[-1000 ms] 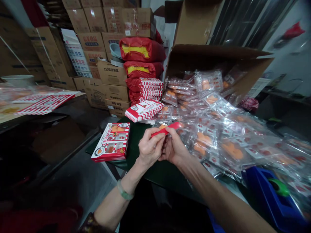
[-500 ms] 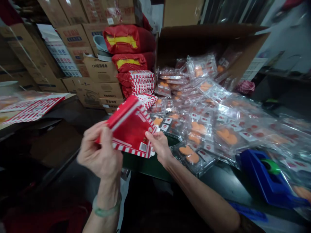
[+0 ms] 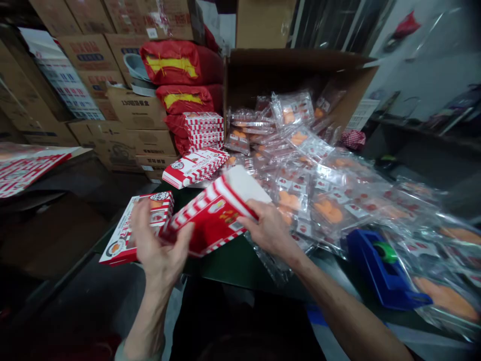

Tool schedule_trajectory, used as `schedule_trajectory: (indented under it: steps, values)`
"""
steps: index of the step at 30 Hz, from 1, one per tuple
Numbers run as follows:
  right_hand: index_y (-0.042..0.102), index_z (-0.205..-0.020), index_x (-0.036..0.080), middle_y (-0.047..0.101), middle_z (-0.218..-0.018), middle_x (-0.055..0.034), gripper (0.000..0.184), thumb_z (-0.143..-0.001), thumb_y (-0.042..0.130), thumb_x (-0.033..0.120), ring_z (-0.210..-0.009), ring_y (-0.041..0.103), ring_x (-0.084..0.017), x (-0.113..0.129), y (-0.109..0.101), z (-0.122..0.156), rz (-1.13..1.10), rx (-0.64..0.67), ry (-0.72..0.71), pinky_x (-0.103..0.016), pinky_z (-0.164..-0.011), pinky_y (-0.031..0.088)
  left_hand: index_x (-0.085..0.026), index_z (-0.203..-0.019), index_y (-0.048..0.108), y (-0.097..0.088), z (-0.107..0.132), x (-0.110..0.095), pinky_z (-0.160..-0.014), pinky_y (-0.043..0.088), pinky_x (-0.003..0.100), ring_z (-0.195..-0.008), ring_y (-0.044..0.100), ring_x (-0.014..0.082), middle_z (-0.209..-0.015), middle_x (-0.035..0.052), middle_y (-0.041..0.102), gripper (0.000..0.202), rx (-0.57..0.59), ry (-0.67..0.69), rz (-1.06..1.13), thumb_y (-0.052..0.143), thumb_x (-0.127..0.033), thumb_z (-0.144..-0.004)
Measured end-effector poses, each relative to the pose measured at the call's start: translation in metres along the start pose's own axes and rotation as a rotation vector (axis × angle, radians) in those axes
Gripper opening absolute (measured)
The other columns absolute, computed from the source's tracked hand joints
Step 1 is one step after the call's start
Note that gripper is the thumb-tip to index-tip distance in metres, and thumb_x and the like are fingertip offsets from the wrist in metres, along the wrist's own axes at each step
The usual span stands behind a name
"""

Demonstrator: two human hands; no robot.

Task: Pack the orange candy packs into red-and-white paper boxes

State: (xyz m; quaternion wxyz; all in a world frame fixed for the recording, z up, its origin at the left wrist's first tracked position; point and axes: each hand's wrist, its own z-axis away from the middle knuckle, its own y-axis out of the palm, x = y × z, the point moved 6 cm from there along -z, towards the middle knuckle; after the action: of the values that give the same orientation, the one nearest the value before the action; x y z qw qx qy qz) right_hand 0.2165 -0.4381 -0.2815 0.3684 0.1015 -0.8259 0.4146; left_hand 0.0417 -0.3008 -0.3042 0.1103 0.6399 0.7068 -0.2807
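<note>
Left hand [image 3: 161, 245] and right hand [image 3: 268, 225] both grip a half-open red-and-white striped carton [image 3: 214, 220] — fingers clamped at each end, holding it spread — up over the dark green table [image 3: 229, 265], right beside a heap of clear plastic packs [image 3: 319, 195].

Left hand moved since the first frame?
Yes: the left hand, holding a red-and-white carton, has moved left, from clear of the flat-lying printed box to over its right end.
</note>
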Motion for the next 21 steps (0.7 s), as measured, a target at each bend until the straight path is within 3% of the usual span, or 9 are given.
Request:
schedule_trajectory:
  steps: [3, 6, 8, 9, 12, 15, 18, 21]
  values:
    - [0.06, -0.078, 0.017, 0.064, -0.079, -0.0055, 0.01, -0.085, 0.056, 0.023, -0.079, 0.058, -0.02, 0.024, 0.004, 0.002, 0.224, 0.078, -0.181, -0.039, -0.081, 0.041, -0.017, -0.12, 0.054, 0.025, -0.011, -0.015, -0.093, 0.045, 0.043, -0.107, 0.059, 0.0312, -0.116, 0.0136, 0.062, 0.067, 0.167, 0.152, -0.082, 0.072, -0.054, -0.067]
    - [0.058, -0.103, 0.016, 0.063, -0.1, -0.0097, 0.018, -0.089, 0.05, 0.023, -0.094, 0.058, -0.02, 0.025, -0.014, 0.01, 0.146, -0.15, -0.309, -0.036, -0.085, 0.045, -0.017, -0.102, 0.062, 0.031, -0.021, -0.001, -0.07, 0.05, 0.033, -0.073, 0.063, 0.0218, -0.084, 0.0053, 0.067, 0.051, 0.064, -0.022, -0.098, 0.07, -0.055, -0.068]
    - [0.047, -0.126, 0.017, 0.054, -0.122, -0.0144, 0.041, -0.086, 0.055, 0.027, -0.117, 0.05, -0.024, 0.004, -0.033, 0.022, 0.244, -0.288, -0.353, -0.04, -0.096, 0.042, -0.017, -0.093, 0.062, 0.029, -0.022, 0.017, -0.061, 0.048, 0.03, -0.062, 0.06, 0.0186, -0.072, 0.002, 0.064, 0.045, -0.014, -0.202, -0.087, 0.07, -0.053, -0.068]
    - [0.041, -0.133, 0.017, 0.047, -0.131, -0.0169, 0.055, -0.083, 0.059, 0.03, -0.126, 0.042, -0.029, -0.014, -0.041, 0.026, 0.376, -0.299, -0.333, -0.045, -0.101, 0.038, -0.016, -0.091, 0.062, 0.029, -0.021, 0.025, -0.058, 0.048, 0.029, -0.059, 0.058, 0.0177, -0.069, 0.0011, 0.063, 0.043, -0.034, -0.278, -0.064, 0.07, -0.052, -0.068]
    - [0.032, -0.142, 0.016, 0.03, -0.147, -0.0226, 0.076, -0.076, 0.067, 0.031, -0.138, 0.021, -0.044, -0.092, -0.052, 0.033, 0.83, -0.102, -0.07, -0.058, -0.102, 0.03, -0.016, -0.092, 0.061, 0.031, -0.015, 0.045, -0.057, 0.048, 0.028, -0.06, 0.058, 0.0164, -0.072, 0.001, 0.063, 0.041, -0.044, -0.434, 0.074, 0.068, -0.049, -0.069]
    - [0.027, -0.145, 0.015, 0.027, -0.148, -0.0241, 0.087, -0.074, 0.069, 0.04, -0.138, 0.018, -0.046, -0.151, -0.058, 0.03, 1.02, 0.053, 0.143, -0.056, -0.101, 0.03, -0.017, -0.098, 0.059, 0.04, -0.006, 0.052, -0.063, 0.051, 0.027, -0.069, 0.061, 0.0166, -0.083, 0.0026, 0.066, 0.043, -0.012, -0.507, 0.232, 0.069, -0.047, -0.068]
    - [0.024, -0.147, 0.015, 0.041, -0.14, -0.0216, 0.087, -0.077, 0.064, 0.047, -0.127, 0.038, -0.039, -0.165, -0.053, 0.016, 1.046, 0.138, 0.177, -0.047, -0.096, 0.036, -0.018, -0.096, 0.059, 0.049, 0.0, 0.052, -0.06, 0.052, 0.026, -0.067, 0.061, 0.016, -0.082, 0.0022, 0.066, 0.041, -0.004, -0.557, 0.282, 0.071, -0.044, -0.067]
    - [0.035, -0.14, 0.013, 0.055, -0.122, -0.0187, 0.074, -0.081, 0.058, 0.05, -0.108, 0.051, -0.032, -0.155, -0.05, 0.001, 1.079, 0.162, 0.161, -0.041, -0.087, 0.038, -0.018, -0.092, 0.058, 0.053, 0.002, 0.05, -0.055, 0.051, 0.024, -0.061, 0.059, 0.0145, -0.076, 0.0009, 0.065, 0.04, -0.018, -0.581, 0.318, 0.071, -0.043, -0.065]
